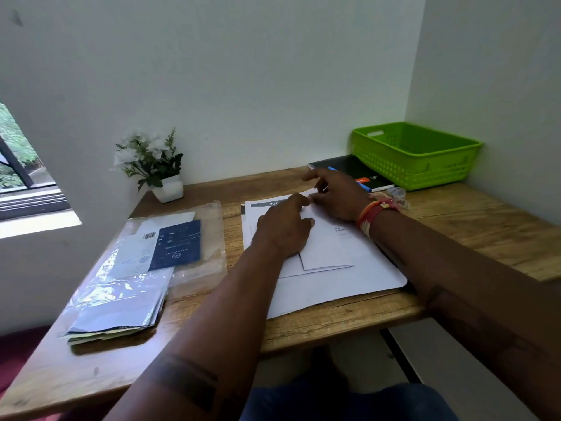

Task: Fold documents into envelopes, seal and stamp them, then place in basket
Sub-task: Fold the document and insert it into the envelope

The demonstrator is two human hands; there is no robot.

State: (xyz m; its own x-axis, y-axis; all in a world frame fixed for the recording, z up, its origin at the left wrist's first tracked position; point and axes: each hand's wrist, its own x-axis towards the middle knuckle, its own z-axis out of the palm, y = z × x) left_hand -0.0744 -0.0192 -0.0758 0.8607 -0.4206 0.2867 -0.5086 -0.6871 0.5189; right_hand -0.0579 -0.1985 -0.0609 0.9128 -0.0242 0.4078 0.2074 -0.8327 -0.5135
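White paper (328,247) lies folded on the sheets (349,284) at the middle of the worktop (470,214), and I judge the fold is being creased. My left hand (283,229) presses flat on it, fingers nearly straight, holding nothing. My right hand (337,194) is at the far edge, fingers bent; whether they pinch the edge I cannot tell. To crease well I'd keep the left palm pinning and run the right along the edge. Basket (416,153) sits well apart, far right.
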